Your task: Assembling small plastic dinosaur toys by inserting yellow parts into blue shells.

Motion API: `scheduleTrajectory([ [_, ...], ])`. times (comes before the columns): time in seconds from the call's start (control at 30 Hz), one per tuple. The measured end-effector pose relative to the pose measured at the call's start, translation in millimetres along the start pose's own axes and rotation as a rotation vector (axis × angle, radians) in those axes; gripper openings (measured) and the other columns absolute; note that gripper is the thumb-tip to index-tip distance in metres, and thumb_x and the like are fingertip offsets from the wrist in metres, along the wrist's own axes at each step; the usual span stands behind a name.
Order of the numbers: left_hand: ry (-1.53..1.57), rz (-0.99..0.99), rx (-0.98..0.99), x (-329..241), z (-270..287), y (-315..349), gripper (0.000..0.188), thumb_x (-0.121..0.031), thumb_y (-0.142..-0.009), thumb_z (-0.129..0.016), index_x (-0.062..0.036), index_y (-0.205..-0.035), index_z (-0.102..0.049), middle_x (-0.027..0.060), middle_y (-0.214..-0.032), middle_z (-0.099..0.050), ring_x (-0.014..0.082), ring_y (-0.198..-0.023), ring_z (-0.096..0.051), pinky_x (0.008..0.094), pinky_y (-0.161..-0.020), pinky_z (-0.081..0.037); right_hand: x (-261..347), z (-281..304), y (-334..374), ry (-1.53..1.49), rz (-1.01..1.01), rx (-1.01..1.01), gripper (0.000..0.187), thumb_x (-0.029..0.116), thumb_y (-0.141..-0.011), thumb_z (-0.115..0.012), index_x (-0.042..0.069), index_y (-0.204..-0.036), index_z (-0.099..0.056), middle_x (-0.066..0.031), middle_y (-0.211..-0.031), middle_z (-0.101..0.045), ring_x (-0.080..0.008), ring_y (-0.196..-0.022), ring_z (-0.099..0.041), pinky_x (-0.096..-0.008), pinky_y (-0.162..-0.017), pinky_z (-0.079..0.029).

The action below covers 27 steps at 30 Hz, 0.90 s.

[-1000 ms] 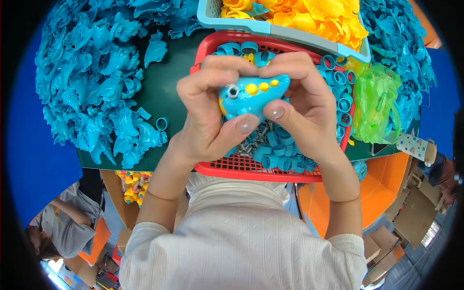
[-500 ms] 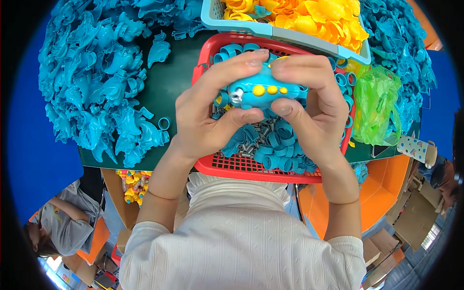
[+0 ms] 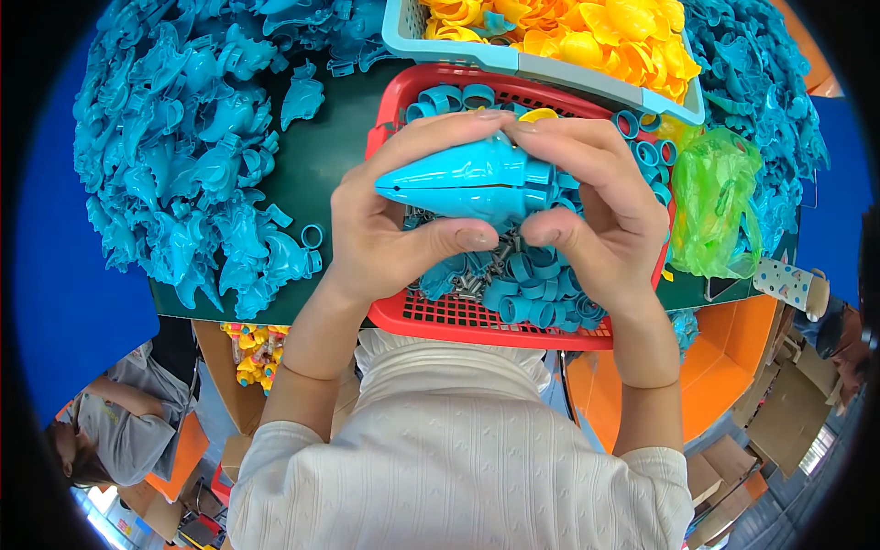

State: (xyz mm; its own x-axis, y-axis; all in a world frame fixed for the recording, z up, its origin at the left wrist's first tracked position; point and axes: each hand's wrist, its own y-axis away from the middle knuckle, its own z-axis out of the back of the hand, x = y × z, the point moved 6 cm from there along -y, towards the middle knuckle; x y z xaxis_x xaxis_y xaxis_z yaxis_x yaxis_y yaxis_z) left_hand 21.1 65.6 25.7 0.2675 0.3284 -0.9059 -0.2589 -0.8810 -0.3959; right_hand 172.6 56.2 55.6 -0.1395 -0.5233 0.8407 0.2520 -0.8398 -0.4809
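Between my two hands, above a red plastic basket (image 3: 440, 332), is a blue plastic toy body (image 3: 458, 179) with a pointed end toward the left and a seam along its side. My left hand (image 3: 390, 206) is closed round the pointed part, fingers over the top and thumb below. Round the ringed right end curls my right hand (image 3: 600, 197), its fingertips meeting the left ones on top. Inside the basket lie blue plastic rings (image 3: 532, 284) and small silvery metal pieces (image 3: 469, 284). A yellow piece (image 3: 539, 115) shows just beyond my fingertips.
Blue molded shells (image 3: 197, 156) are heaped at the left, with another heap (image 3: 752, 73) at the right. A light-blue crate (image 3: 550, 69) of yellow parts (image 3: 596, 37) stands behind the basket. Beside it lies a green plastic bag (image 3: 715, 202). Another person (image 3: 128, 412) sits at lower left.
The toy body has been turned in my hands: its yellow spots and silvery end no longer show, and the pointed end now faces left. Both hands keep hold of it.
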Motion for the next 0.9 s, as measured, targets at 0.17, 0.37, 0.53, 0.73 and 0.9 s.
scheduleTrajectory([
  [0.17, -0.111, -0.158, 0.042, -5.6, 0.0, -1.2, 0.054, -0.017, -0.064, -0.078, 0.0001, -0.111, -0.057, 0.0163, -0.109, -0.059, 0.0277, -0.104, -0.056, 0.0362, -0.089, -0.045, 6.2, -1.1, 2.5, 0.05, 0.051, -0.024, 0.036, 0.008, -0.066, -0.073, 0.004, -0.101, -0.064, -0.0098, -0.098, -0.062, -0.0228, -0.088, -0.058, -0.0306, -0.076, -0.048],
  [0.37, -0.118, -0.096, -0.013, -2.2, 1.0, -0.7, 0.053, -0.017, -0.066, -0.078, -0.0001, -0.111, -0.055, 0.0143, -0.108, -0.059, 0.0242, -0.1, -0.058, 0.034, -0.085, -0.047, -3.2, -2.6, -0.2, 0.033, 0.053, -0.043, 0.033, 0.007, -0.07, -0.07, 0.002, -0.102, -0.062, -0.0102, -0.097, -0.062, -0.0223, -0.087, -0.058, -0.0297, -0.075, -0.048],
  [0.53, 0.122, 0.123, -0.259, 15.0, 20.2, 2.2, 0.051, -0.024, -0.075, -0.073, -0.002, -0.112, -0.045, 0.0115, -0.096, -0.059, 0.0167, -0.082, -0.062, 0.0249, -0.063, -0.052, 3.6, 18.6, -9.2, 0.063, -0.043, -0.159, 0.032, 0.01, -0.083, -0.06, -0.003, -0.111, -0.052, -0.0122, -0.106, -0.058, -0.0179, -0.094, -0.057, -0.0284, -0.084, -0.045],
  [0.73, 0.216, 0.173, -0.284, 16.7, 26.3, 4.9, 0.047, -0.034, -0.082, -0.064, -0.0023, -0.111, -0.046, 0.0086, -0.087, -0.058, 0.0126, -0.059, -0.06, 0.0191, -0.047, -0.044, 1.1, -11.1, 11.7, 0.639, -0.121, 0.376, 0.017, 0.006, -0.072, -0.067, 0.003, -0.086, -0.059, -0.0076, -0.094, -0.056, -0.0195, -0.084, -0.055, -0.0304, -0.074, -0.043],
  [0.9, 0.192, 0.191, -0.26, 13.6, 17.6, 3.4, 0.042, -0.033, -0.084, -0.061, -0.0032, -0.11, -0.046, 0.0078, -0.094, -0.058, 0.009, -0.065, -0.058, 0.0183, -0.048, -0.043, -9.5, -30.6, 24.7, 0.865, -0.158, 0.543, 0.015, 0.004, -0.067, -0.068, 0.004, -0.078, -0.058, -0.006, -0.094, -0.053, -0.0242, -0.088, -0.05, -0.033, -0.075, -0.037],
])
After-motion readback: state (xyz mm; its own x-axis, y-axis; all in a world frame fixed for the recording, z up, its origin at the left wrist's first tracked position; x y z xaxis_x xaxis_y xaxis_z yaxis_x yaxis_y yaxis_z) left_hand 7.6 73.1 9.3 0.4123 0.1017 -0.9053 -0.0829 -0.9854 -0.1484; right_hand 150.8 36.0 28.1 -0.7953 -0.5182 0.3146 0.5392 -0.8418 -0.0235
